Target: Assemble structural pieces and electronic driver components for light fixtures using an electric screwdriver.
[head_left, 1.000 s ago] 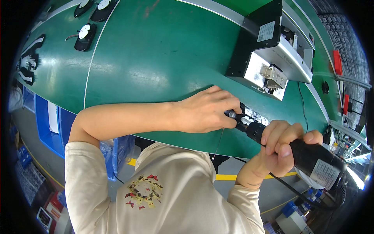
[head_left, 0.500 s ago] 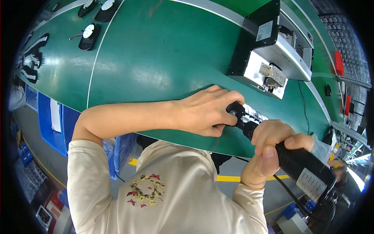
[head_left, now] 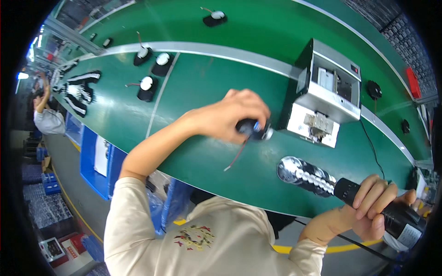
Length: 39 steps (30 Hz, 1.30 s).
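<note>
Black and small, the motor part point(head_left: 252, 129) sits gripped in my left hand point(head_left: 232, 115) on the green belt point(head_left: 198, 87), near the metal box point(head_left: 324, 94). My right hand point(head_left: 373, 207) is closed around the electric screwdriver point(head_left: 322, 180).

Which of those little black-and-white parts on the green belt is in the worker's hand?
The one under the left hand, a black part with thin wires trailing toward the belt edge. The others lie untouched farther up the belt.

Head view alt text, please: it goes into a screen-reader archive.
A person's left hand holds a small black part with a trailing wire over a green conveyor belt, while the right hand grips a black electric screwdriver beside a grey metal machine.
</note>
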### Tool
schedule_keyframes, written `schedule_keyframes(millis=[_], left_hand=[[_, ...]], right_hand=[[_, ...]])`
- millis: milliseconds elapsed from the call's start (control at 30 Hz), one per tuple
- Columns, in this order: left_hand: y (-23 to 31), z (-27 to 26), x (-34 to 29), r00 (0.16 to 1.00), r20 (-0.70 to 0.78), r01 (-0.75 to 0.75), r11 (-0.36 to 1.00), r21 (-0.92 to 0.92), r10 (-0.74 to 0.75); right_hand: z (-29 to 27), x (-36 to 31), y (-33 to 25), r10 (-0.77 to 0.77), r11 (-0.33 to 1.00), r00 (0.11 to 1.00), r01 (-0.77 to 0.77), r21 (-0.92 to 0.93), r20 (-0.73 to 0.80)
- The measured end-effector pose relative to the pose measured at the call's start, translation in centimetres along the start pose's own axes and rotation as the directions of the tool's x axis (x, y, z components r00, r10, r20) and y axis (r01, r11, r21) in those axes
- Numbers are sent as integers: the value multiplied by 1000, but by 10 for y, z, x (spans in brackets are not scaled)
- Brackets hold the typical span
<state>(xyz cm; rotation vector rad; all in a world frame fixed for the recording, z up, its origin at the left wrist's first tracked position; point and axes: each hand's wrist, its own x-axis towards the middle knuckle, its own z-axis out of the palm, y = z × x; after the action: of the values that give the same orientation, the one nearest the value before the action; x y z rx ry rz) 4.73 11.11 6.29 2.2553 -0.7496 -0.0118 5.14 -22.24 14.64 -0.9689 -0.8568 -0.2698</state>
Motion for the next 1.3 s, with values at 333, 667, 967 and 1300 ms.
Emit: schedule_keyframes(millis=[333,667,967,1300], left_hand=[[-204,-88,64,584,-800,513,827,232,-138],[-75,-83,24,683,-657,462,886,52,-318],[-17,3,-21,872,-473,241,951,194,-124],[46,57,-6,985,-100,-142,989,-45,137]], right_hand=[[-1,-11,18,40,997,999,-41,-67,-19],[-16,-15,5,45,998,999,-43,-56,28],[-19,-15,2,127,992,989,-127,-8,76],[-20,-13,1,146,989,983,-148,10,115]])
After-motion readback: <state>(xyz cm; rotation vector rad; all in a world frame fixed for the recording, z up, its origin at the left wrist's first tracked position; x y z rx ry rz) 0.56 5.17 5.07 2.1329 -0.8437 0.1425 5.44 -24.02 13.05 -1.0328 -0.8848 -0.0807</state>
